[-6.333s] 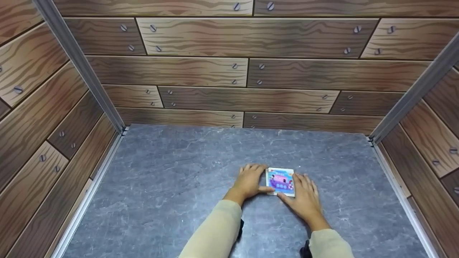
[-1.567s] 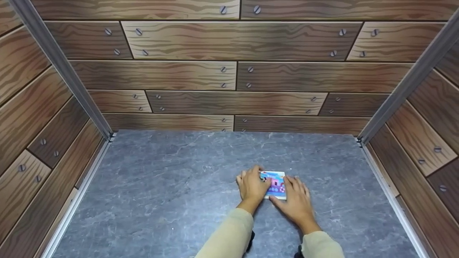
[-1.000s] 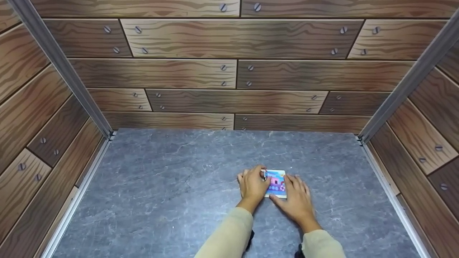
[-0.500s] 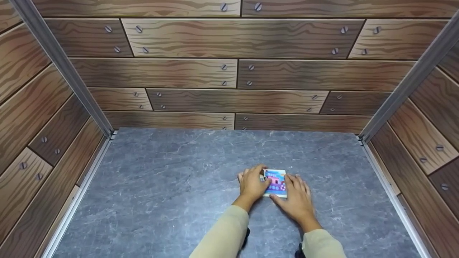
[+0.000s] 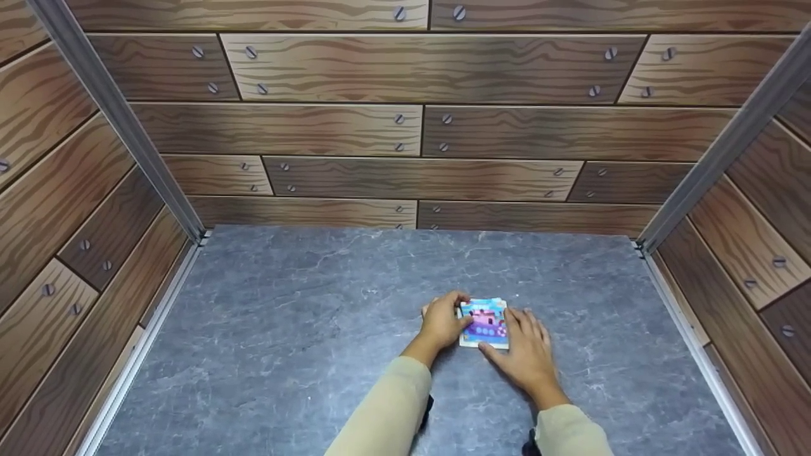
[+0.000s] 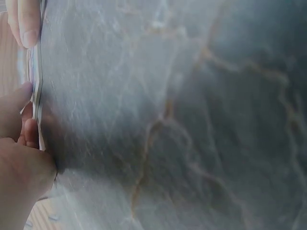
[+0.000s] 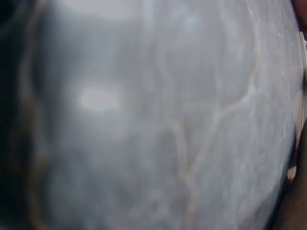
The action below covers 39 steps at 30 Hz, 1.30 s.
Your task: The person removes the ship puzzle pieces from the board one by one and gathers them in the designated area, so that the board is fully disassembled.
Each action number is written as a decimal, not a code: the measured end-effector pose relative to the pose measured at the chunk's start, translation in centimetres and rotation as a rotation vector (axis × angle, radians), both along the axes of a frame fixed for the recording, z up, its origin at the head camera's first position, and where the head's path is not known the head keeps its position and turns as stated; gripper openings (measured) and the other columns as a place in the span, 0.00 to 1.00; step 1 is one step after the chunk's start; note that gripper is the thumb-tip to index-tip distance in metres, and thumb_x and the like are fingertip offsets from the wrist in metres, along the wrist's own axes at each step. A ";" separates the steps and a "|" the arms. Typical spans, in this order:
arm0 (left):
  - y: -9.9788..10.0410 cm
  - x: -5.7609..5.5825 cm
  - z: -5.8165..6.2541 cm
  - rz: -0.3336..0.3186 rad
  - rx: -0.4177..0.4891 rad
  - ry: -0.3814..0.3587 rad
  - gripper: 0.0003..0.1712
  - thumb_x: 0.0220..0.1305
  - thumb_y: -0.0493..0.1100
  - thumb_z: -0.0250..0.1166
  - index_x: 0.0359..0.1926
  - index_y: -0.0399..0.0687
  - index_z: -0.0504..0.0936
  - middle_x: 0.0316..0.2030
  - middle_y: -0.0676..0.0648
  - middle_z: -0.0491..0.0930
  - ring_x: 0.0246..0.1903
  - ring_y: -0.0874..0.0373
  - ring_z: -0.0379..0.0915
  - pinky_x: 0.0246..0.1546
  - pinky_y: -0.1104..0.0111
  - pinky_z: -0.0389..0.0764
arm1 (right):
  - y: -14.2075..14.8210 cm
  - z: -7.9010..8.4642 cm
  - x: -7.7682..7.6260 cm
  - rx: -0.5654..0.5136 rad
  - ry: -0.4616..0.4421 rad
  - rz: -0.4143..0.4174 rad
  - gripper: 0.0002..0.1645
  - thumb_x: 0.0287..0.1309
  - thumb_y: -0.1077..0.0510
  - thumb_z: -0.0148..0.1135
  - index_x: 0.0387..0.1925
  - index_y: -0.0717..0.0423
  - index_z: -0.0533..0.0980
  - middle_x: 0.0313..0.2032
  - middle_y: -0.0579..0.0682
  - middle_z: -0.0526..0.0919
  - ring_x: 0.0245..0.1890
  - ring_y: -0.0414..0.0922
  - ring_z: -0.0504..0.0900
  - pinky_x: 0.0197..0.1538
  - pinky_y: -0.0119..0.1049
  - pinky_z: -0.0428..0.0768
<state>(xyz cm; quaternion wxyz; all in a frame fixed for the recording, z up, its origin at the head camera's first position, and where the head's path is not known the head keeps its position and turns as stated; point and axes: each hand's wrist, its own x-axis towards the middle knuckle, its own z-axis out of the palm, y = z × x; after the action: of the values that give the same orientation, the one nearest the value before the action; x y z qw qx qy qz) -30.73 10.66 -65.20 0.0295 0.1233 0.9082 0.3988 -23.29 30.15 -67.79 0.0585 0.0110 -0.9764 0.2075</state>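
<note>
A small square picture book (image 5: 486, 326), with a pink and blue cartoon print, lies on the grey marbled tabletop. Its layered edges (image 6: 37, 76) show side-on in the left wrist view, slightly parted near the left thumb. My left hand (image 5: 442, 322) pinches the book's left side, thumb on the printed face and fingers curled at the edge. Along the right edge rests my right hand (image 5: 527, 348), its fingers fairly straight and its thumb at the near edge. The right wrist view catches only a sliver of the book (image 7: 302, 96) at its border.
Wood-print panels (image 5: 418, 130) stand at the back and both sides. Metal rails (image 5: 136, 354) run along the tabletop's (image 5: 304, 304) left and right edges. Both forearms, in beige sleeves (image 5: 386, 405), come in from the near side.
Over the last second my left hand has drawn back a little to the left, uncovering more of the printed face. The top layer now sits slightly offset. The right hand has stayed put.
</note>
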 end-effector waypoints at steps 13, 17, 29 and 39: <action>-0.2 -0.5 0.3 -0.084 -0.090 -0.059 0.27 0.68 0.46 0.72 0.67 0.63 0.80 0.57 0.52 0.89 0.56 0.50 0.81 0.55 0.55 0.65 | -0.2 -0.6 0.3 -0.007 0.007 -0.009 0.63 0.62 0.24 0.68 0.82 0.61 0.63 0.79 0.62 0.68 0.83 0.68 0.57 0.83 0.70 0.52; -1.5 -1.7 0.7 -0.206 -0.145 -0.085 0.29 0.70 0.45 0.69 0.70 0.66 0.79 0.63 0.53 0.87 0.64 0.51 0.80 0.60 0.54 0.68 | -0.6 -0.7 0.2 -0.013 0.007 0.002 0.64 0.62 0.22 0.66 0.82 0.61 0.63 0.79 0.62 0.68 0.84 0.68 0.57 0.83 0.70 0.52; -2.4 -2.8 2.8 -0.389 -0.231 -0.172 0.29 0.77 0.42 0.62 0.75 0.65 0.75 0.77 0.48 0.74 0.80 0.49 0.65 0.83 0.44 0.61 | -0.6 -0.3 0.0 -0.009 0.010 -0.005 0.63 0.63 0.24 0.67 0.82 0.60 0.62 0.79 0.62 0.67 0.84 0.68 0.57 0.84 0.68 0.50; -2.2 -3.2 2.0 -0.392 -0.199 -0.135 0.29 0.78 0.43 0.64 0.76 0.64 0.77 0.74 0.50 0.79 0.76 0.52 0.72 0.81 0.43 0.64 | 0.0 -0.2 0.1 0.008 0.001 -0.014 0.63 0.63 0.22 0.64 0.83 0.60 0.61 0.80 0.62 0.67 0.84 0.68 0.57 0.84 0.69 0.51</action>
<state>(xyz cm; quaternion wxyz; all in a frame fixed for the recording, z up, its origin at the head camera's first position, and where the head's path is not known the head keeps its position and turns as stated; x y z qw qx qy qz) -33.95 8.51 -63.19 0.1792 0.2668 0.8977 0.3014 -23.15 30.13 -67.94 0.0604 0.0046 -0.9773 0.2030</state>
